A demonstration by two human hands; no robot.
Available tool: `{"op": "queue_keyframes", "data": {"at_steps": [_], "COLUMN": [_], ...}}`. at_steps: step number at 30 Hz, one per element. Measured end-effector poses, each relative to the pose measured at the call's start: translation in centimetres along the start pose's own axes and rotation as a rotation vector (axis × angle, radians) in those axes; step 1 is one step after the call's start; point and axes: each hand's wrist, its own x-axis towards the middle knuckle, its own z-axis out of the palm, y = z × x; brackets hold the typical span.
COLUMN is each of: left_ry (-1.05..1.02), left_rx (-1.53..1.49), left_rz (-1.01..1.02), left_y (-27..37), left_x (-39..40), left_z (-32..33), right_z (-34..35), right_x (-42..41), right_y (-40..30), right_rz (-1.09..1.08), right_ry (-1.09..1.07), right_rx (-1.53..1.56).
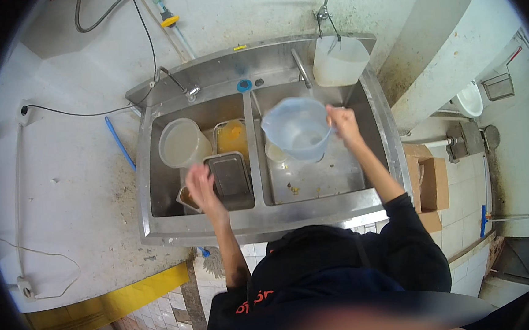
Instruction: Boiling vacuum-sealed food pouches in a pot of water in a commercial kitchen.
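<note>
My right hand (345,123) grips the handle of a translucent bluish plastic jug (298,128), held over the right basin (338,173). Food scraps lie on that basin's floor, and a small pale tub (274,152) shows partly behind the jug. Over the left basin (166,201) hangs my left hand (201,186), blurred, fingers apart, with nothing in it. Close to it are a dark metal pan (229,174), a small container with brownish contents (189,197) and a round white plastic bucket (181,144). A tray with yellow residue (231,137) sits behind the pan.
A white plastic container (341,60) hangs by a cord at the sink's back right corner. Two taps, the left one (191,93) and the right one (301,68), rise behind the basins. Cardboard boxes (433,183) stand right of the sink; a mop (212,263) is below its front edge.
</note>
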Motion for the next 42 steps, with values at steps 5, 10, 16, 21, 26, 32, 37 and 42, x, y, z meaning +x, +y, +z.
{"op": "queue_keyframes", "data": {"at_steps": [5,10,16,21,26,32,37,42], "left_ry": [0.245,0.564,0.477,0.400,0.402,0.456,0.450,0.431], "left_rx": [0.128,0.129,0.093,0.054,0.065,0.073,0.065,0.054], "left_rz": [-0.214,-0.219,-0.163,-0.155,-0.161,-0.152,-0.156,-0.146], "left_y": [-3.5,-3.6,-3.5,-3.8,-3.5,-3.5,-3.4,-3.5], "left_x": [-4.3,-4.4,-1.5,-0.8,-1.2,-1.3,-1.3,-1.3], "left_z": [-7.6,-9.8,-6.7,-5.1,-5.4,-6.5,-6.3,-6.1], "right_z": [-1.3,-1.9,-2.9,-3.3,-3.2,-3.3,-3.7,-4.0], "right_x": [2.1,5.4,9.4,10.3,10.2,10.3,10.6,10.8], "right_y": [11.1,13.2,13.1,11.2,9.8,9.1,9.2,9.1], "right_rz": [-0.034,-0.022,-0.179,-0.096,-0.090,-0.086,-0.110,-0.118], "right_ry": [0.039,0.301,0.408,0.479,0.513,0.511,0.481,0.443], "right_rx": [-0.035,0.016,0.062,0.173,0.211,0.237,0.246,0.301]}}
